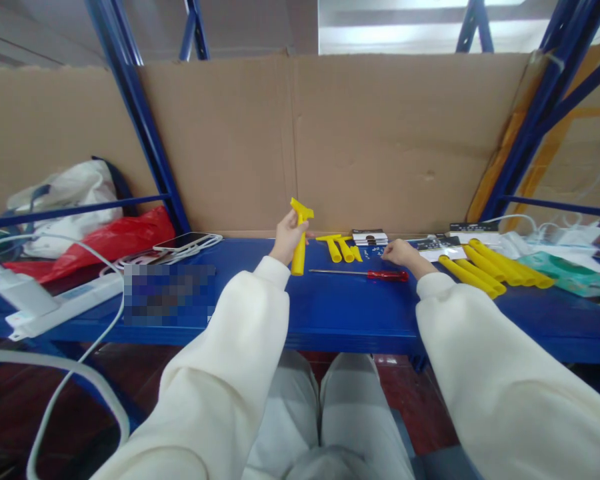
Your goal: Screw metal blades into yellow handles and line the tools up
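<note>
My left hand (287, 238) is closed around a yellow T-shaped plastic handle (299, 257), held upright above the blue table with its crosspiece at the top. My right hand (401, 253) is low at the table's far side, fingers pinched together beside some tiny pale pieces, perhaps screws (377, 253); whatever is between the fingertips is too small to make out. Just in front of that hand lies a screwdriver (387, 275) with a red handle, its shaft pointing left. Between my hands rest more yellow T-shaped pieces (335, 249).
Several yellow tubes (473, 277) lie at the right, near a green plastic packet (567, 272). Black-and-white cards (370, 237) sit at the back against a cardboard wall (380, 147). At the left are a phone (181, 241), a white power strip (70, 307) with cables, and a red bag (115, 237).
</note>
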